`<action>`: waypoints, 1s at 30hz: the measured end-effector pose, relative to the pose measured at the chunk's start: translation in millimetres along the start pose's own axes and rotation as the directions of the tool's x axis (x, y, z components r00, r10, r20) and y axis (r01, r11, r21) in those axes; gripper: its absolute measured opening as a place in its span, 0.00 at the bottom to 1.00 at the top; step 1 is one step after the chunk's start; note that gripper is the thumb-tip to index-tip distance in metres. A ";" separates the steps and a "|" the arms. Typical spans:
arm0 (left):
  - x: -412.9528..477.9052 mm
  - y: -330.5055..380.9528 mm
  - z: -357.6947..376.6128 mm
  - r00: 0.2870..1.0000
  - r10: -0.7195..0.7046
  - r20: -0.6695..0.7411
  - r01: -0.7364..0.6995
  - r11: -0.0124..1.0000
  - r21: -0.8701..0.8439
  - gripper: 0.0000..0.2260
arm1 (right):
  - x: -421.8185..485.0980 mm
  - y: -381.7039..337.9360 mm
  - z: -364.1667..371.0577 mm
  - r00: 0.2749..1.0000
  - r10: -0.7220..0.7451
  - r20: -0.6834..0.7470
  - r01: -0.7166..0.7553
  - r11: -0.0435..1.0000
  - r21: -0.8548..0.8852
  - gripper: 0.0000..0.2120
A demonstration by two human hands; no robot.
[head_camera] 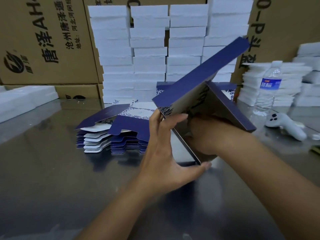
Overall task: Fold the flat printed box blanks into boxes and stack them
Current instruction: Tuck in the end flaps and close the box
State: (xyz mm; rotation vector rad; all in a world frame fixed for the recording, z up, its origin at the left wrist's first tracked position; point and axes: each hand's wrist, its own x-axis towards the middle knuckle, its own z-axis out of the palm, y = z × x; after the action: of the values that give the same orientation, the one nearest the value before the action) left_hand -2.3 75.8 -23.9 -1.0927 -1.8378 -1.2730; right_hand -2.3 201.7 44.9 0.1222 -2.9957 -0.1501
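1. One blank is mid-fold over the table, just right of the flat stack.
2. Our left hand is spread wide, straight fingers bracing its side wall.
3. Our right hand is inside; fingers hidden, can't tell grip.
4. Next, prob.: square walls, tuck flaps.

Right hand buried inside the half-folded box, fingers out of sight, and the bottle label too small to read.
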 end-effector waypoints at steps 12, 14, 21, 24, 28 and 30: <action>1.4 1.2 1.6 0.998 0.069 -0.007 -0.069 0.998 0.005 0.37 | 1.8 0.9 22.8 0.994 0.075 0.084 -0.064 0.990 -0.123 0.17; 1.6 1.3 0.2 0.999 0.047 -0.005 -0.047 0.999 0.023 0.37 | 1.8 0.2 22.4 0.993 0.069 0.101 -0.056 0.990 -0.132 0.17; 2.3 1.1 -2.1 0.999 0.034 0.005 -0.034 0.999 0.040 0.38 | 0.8 2.0 19.6 0.992 0.078 0.094 -0.072 0.995 -0.068 0.08; 2.8 -0.4 -3.3 0.999 0.031 0.021 -0.032 0.999 0.041 0.40 | 0.0 4.7 22.2 0.989 0.073 0.131 -0.067 0.997 -0.044 0.12; 6.1 -2.5 -6.5 0.999 0.043 0.010 -0.043 0.997 0.064 0.46 | -3.5 6.4 22.9 0.996 -0.002 -0.090 0.008 0.998 0.069 0.09; 6.8 -3.5 -8.1 1.000 0.015 0.006 -0.015 0.999 0.051 0.48 | -8.8 8.6 20.5 0.949 -0.049 -0.312 0.112 0.976 0.187 0.10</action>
State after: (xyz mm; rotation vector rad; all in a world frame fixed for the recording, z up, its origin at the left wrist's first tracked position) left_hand -8.2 69.4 -16.9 -1.0818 -1.8531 -1.2090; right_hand 2.9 212.9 24.4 0.2651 -2.6878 0.1540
